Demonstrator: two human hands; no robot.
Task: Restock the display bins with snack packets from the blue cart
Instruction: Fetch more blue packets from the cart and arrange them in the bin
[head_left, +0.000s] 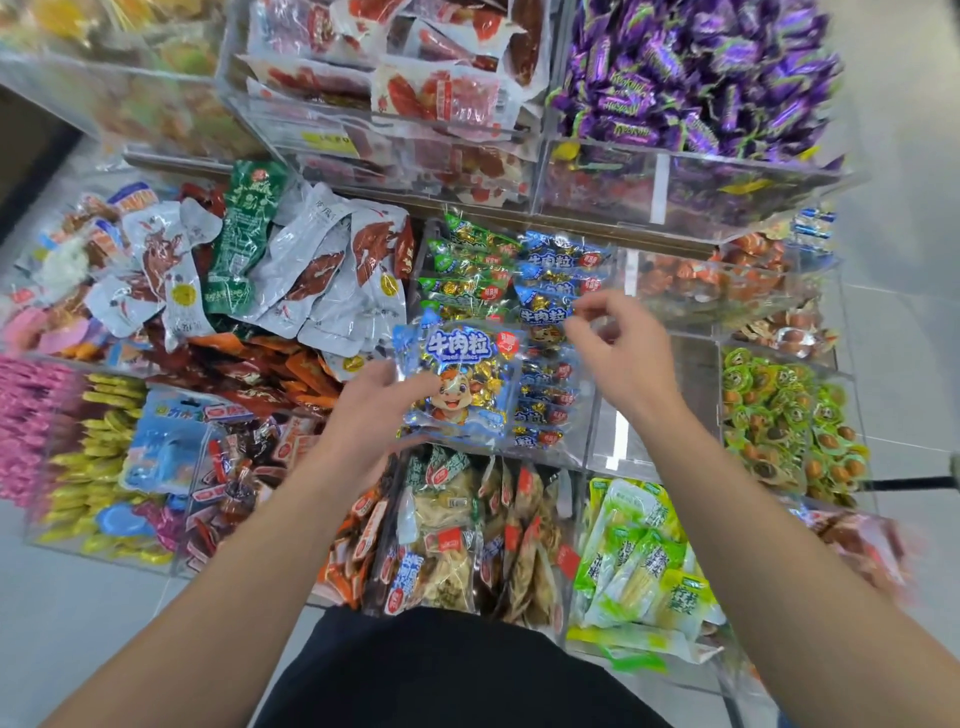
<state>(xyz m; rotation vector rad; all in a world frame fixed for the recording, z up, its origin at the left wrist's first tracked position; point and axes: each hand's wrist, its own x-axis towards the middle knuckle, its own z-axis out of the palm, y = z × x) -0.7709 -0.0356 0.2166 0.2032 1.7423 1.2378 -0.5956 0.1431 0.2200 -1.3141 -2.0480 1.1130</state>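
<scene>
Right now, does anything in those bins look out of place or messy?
Yes. A green packet lies alone among the silver-grey packets in the left bin, seemingly the only one of its kind there. Those packets are heaped loosely, unlike the rowed blue packets. The left hand holds another blue packet.

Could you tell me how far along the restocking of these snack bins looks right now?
Partly done: the centre bin already holds rows of blue beef packets beside green ones. In hand: the left hand holds another blue packet over that bin; the right hand hovers nearby, fingers curled, apparently empty. Left: placing this packet. The cart is out of view, so remaining stock is unknown.
</scene>
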